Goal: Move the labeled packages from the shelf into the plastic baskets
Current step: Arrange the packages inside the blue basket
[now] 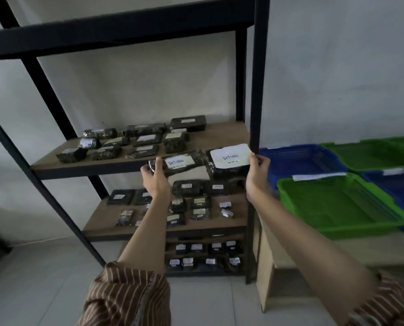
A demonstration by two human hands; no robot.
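Striped brown sleeves [125, 297] right under the lens, both bare forearms reaching up and out toward the black metal shelf [255, 90]. Left hand [155, 176] is curled round the near end of a long dark package [179, 162], thumb on top, its white label reading something like "RETURN" in handwriting. Right hand [258, 170] pinches the right edge of a chunkier dark package [226, 164], fingertips on its big white label, also marked "RETURN". Both packages sit lifted at the front lip of the middle board [219, 137], side by side and just about touching; whether they rest on the edge I cannot tell. Behind them on that same wooden board, a cluster of smaller labeled packages [135, 143] lies in loose rows toward the left and back. More wrapped parcels [191, 208] spread across the lower board, and another batch on the bottom tier, too dim to read. Off to the right, on a low wooden table [266, 260], the plastic baskets wait: a green basket [342, 203] closest, a blue basket [302, 161] just behind it near the shelf post, and a second green one [372, 154] further back, with more blue peeking out beneath. Pale tiled floor [43, 278] below, plain wall behind.
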